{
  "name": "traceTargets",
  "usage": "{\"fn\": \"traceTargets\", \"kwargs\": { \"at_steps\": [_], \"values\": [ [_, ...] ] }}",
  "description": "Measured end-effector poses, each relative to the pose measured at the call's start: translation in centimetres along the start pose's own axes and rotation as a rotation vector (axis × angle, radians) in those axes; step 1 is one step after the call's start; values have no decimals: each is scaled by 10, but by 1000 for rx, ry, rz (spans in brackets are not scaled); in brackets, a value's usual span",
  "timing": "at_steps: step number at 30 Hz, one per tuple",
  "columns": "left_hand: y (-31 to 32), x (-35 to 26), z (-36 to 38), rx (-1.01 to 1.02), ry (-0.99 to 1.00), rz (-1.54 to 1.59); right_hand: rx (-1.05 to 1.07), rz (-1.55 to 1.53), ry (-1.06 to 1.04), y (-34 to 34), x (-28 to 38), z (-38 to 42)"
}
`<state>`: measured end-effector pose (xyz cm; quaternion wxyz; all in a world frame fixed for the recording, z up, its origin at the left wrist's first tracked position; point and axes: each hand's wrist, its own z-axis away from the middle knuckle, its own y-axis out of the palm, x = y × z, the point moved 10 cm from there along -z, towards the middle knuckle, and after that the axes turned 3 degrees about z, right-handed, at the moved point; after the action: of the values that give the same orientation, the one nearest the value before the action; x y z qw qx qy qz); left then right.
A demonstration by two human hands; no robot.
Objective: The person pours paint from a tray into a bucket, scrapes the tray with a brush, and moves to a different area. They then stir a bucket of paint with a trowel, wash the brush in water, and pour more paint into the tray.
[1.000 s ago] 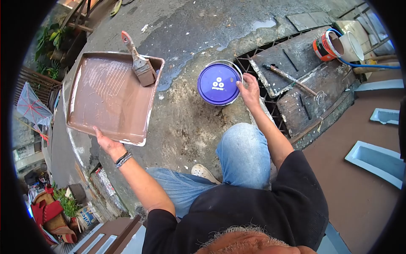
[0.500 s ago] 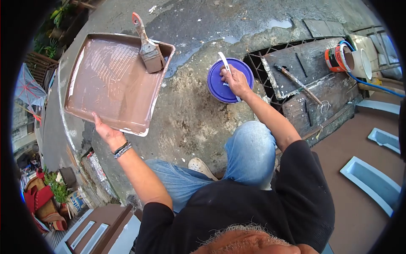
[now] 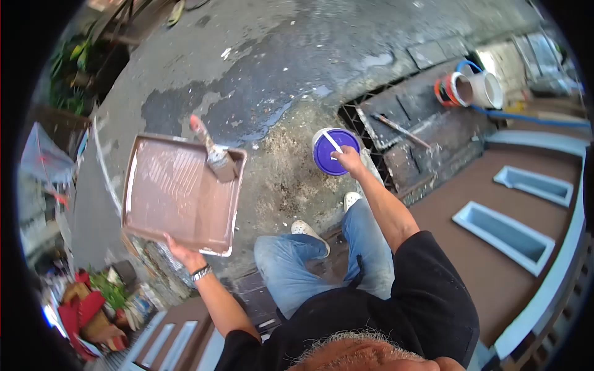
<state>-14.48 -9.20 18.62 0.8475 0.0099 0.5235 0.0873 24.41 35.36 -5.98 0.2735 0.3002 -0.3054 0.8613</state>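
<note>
The left hand (image 3: 183,252) grips the near edge of a paint tray (image 3: 179,195), fingers curled under its rim, holding it above the concrete ground (image 3: 278,179) on the left. The tray is coated in brown paint, and a paintbrush (image 3: 213,151) lies across its far right corner. The right hand (image 3: 348,159) closes its fingers around the white handle (image 3: 331,142) of a bucket (image 3: 334,151) with a purple lid, just left of a metal grate (image 3: 371,133). Far right, an open paint can (image 3: 455,91) lies tipped beside a white pail (image 3: 486,89).
</note>
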Motion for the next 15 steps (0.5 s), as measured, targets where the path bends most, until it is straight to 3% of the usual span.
{"fn": "traceTargets", "kwargs": {
  "at_steps": [4, 6, 7, 13, 15],
  "values": [
    [-15, -105, 19, 158, -67, -146, -127, 29, 101, -63, 40, 115],
    [-16, -157, 39, 78, -69, -251, -160, -48, 220, -88, 47, 175],
    [-16, -180, 44, 132, -73, -278, -205, -51, 234, -93, 39, 206],
    [52, -216, 37, 312, -82, -490, -516, -176, 195, -82, -56, 355],
    [74, -203, 1, 488, -141, -470, -530, -209, 289, -95, -11, 444]
  ]
}}
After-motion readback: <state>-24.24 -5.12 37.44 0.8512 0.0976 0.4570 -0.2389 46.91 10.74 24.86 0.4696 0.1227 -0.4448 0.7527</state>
